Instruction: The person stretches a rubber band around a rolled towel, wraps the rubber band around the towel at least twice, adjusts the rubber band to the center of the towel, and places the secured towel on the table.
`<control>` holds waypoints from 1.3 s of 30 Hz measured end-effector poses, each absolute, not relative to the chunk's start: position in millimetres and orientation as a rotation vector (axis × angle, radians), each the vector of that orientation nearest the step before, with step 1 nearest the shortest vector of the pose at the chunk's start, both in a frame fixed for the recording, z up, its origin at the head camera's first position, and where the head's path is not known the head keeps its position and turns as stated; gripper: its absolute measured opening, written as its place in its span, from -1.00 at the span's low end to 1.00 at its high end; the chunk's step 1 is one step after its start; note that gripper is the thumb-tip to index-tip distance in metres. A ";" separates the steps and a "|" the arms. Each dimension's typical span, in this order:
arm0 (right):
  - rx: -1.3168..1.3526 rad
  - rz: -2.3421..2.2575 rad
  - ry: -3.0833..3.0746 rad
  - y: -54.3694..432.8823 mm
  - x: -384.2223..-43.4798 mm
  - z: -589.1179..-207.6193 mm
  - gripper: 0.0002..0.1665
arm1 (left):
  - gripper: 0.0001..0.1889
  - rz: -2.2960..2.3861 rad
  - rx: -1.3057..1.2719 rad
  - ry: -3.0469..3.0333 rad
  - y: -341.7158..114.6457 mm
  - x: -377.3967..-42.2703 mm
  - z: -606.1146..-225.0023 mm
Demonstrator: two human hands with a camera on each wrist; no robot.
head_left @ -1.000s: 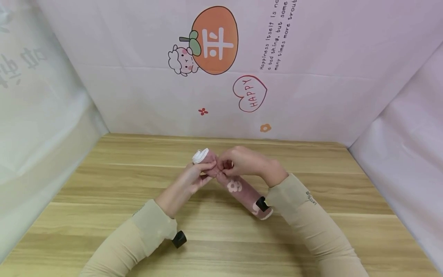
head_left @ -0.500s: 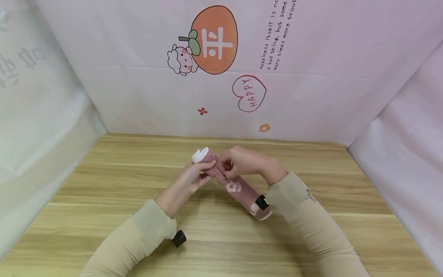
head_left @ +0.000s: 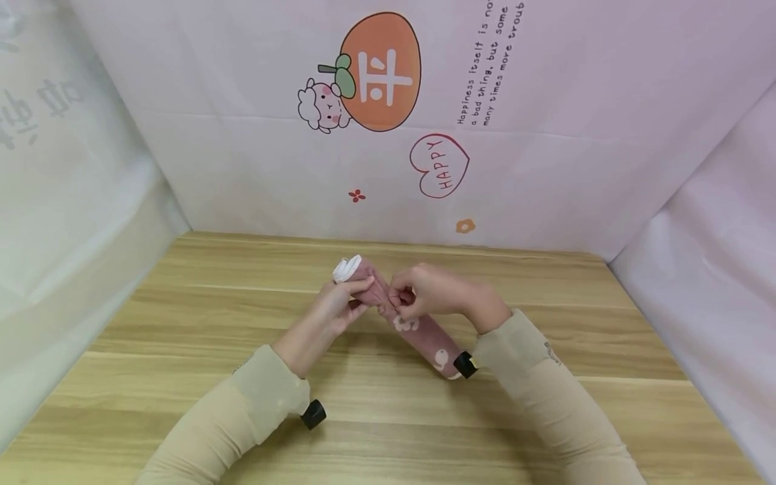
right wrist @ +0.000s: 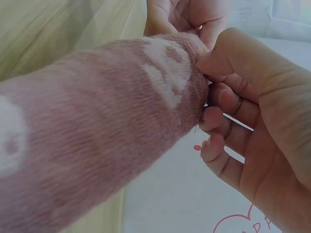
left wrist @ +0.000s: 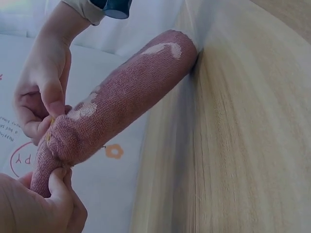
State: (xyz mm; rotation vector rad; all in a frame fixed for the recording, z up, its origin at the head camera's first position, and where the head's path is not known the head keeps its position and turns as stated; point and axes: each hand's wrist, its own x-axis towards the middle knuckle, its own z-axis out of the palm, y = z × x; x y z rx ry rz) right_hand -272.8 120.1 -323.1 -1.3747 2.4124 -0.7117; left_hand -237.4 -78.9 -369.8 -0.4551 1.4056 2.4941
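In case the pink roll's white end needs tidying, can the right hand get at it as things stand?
Probably yes, if it lets go: the white end shows uncovered from above, with the left hand gripping beside it; the right hand pinches the pink roll farther along.

Sideways on a pale backdrop [head_left: 242, 182], "HAPPY" sits inside a red heart [head_left: 440, 166], "平" marks an orange fruit [head_left: 382, 71], and black print [head_left: 490, 67] reads "Happiness itself is / a bad thing, but some / many times more" (lines cut off); lettering [head_left: 552, 353] on the right cuff [head_left: 512, 343] is illegible.
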 end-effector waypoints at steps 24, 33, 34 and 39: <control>-1.398 -0.856 2.402 135.7 -264.4 -337.7 -0.76 | -0.88 2.517 -0.489 1.356 -87.1 -245.1 -367.9; -1.422 -0.921 2.437 136.9 -267.7 -336.7 -0.85 | -0.91 2.440 -0.381 1.366 -86.9 -241.6 -362.4; -1.425 -0.938 2.437 137.8 -267.9 -337.3 -0.85 | -0.91 2.439 -0.375 1.357 -87.0 -241.5 -361.9; -1.343 -1.110 2.449 144.3 -268.3 -344.3 -0.86 | -0.92 2.454 -0.364 1.286 -89.2 -242.9 -361.4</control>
